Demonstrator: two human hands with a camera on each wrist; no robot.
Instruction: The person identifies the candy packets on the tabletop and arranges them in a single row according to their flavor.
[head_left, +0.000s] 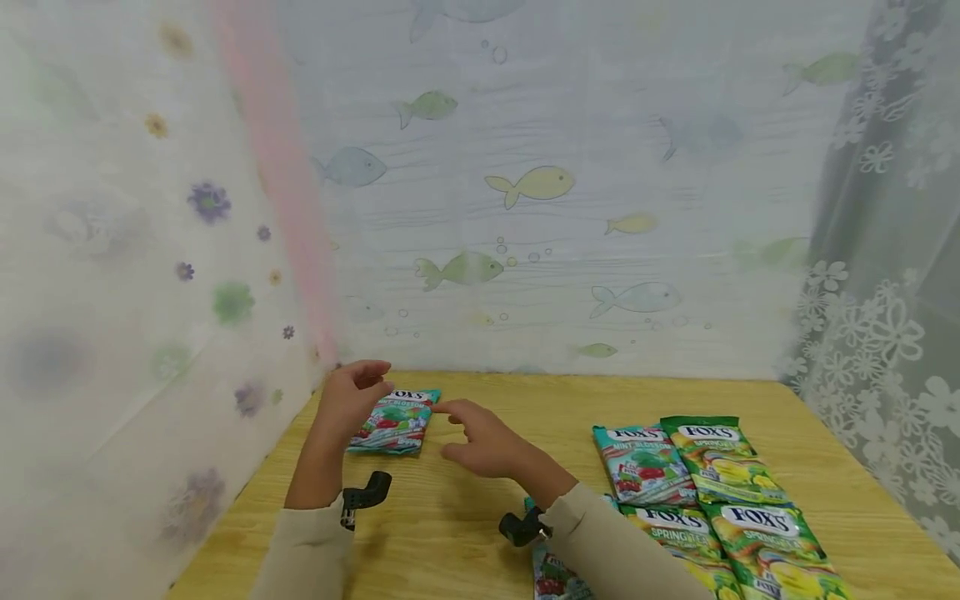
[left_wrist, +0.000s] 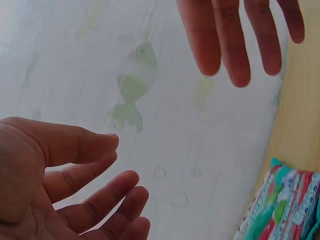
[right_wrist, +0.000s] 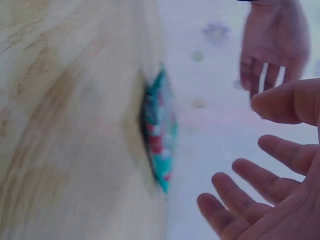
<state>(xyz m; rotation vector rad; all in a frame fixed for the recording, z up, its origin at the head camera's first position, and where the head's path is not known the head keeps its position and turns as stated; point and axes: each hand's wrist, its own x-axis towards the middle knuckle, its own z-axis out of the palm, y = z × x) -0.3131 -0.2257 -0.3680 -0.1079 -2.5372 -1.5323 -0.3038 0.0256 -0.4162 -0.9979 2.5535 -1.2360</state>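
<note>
A teal candy bag labelled Fox's Mint Blossom (head_left: 396,423) lies flat at the far left of the table. The left hand (head_left: 351,400) is over its left side, partly covering it in the head view. On the other side is the right hand (head_left: 483,437), its index fingertip close to the bag's right edge. Whether that fingertip touches the bag cannot be told. In the left wrist view the left hand's fingers (left_wrist: 107,200) are loosely bent with nothing between them. The right wrist view has the right hand's fingers (right_wrist: 250,185) spread and holding nothing.
At the right lie another Mint Blossom bag (head_left: 647,467) and several green Spring Tea bags (head_left: 723,458), side by side. One more teal bag (head_left: 555,571) is partly hidden beneath the right forearm. Fish-patterned sheeting (head_left: 525,250) stands behind the wooden table (head_left: 525,392), with flowered sheeting (head_left: 150,333) at left.
</note>
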